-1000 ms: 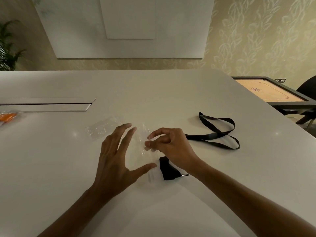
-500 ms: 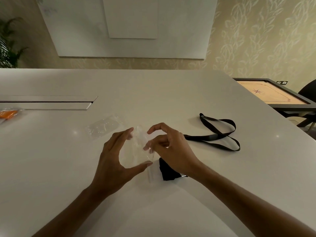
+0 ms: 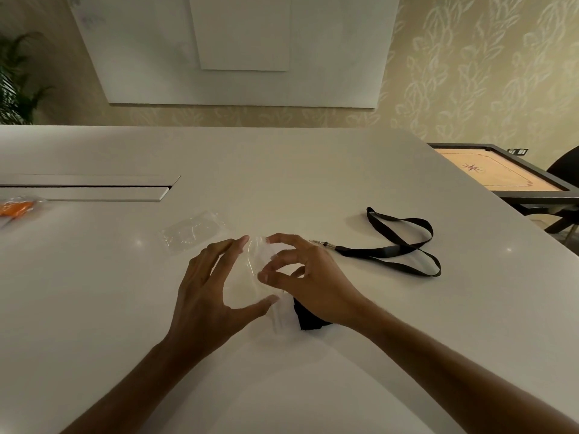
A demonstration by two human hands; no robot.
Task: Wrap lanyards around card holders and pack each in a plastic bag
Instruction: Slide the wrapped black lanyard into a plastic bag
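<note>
So there's a smooth, glossy white worktop (image 3: 282, 170) with rounded corners, and both hands are working a thin, crinkly clear plastic bag (image 3: 250, 270) right in the middle of it. The left hand (image 3: 206, 296) has it between a spread thumb and long fingers, so its grip is on the bag's near and far edges. The right hand (image 3: 310, 283) pinches the bag's upper right part with curled fingertips. Honestly the film is so transparent its outline is hard to trace.

Tucked just under the right wrist sits one bundle: a black lanyard wound round a card holder (image 3: 308, 317), touching the bag's near corner as far as I can tell. A second black lanyard (image 3: 398, 245), flat woven strap with a metal clip, lies loose in loops to the right of the hands. One more empty clear bag (image 3: 191, 230) lies flat just beyond the left fingers. Far left, an already bagged orange item (image 3: 17, 208) at the edge.
</note>
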